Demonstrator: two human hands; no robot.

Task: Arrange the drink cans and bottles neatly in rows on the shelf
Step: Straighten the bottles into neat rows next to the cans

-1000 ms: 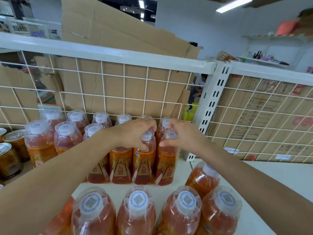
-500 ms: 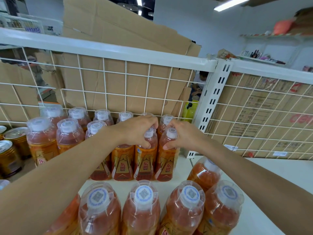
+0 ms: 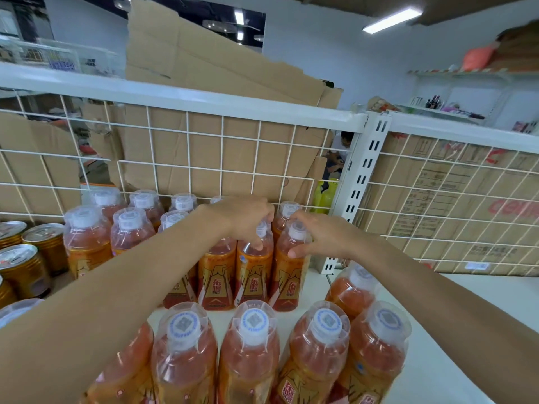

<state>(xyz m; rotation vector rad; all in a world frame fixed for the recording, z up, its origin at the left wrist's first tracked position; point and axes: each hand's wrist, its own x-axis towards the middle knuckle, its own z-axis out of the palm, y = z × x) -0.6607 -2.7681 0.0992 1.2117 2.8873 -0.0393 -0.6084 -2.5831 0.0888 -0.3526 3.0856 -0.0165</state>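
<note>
Left hand grips a bottle, right hand the neighbouring bottle

Glossy clear plastic bottles, shiny gold metal cans, matt brown cardboard.

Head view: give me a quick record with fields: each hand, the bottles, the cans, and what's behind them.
left hand: grips the top of an orange bottle
right hand: holds the next bottle to its right
front bottles: upright row nearest the camera
cans: gold, upright, far left
shelf: white
behind: wire grid, cardboard beyond it
</note>
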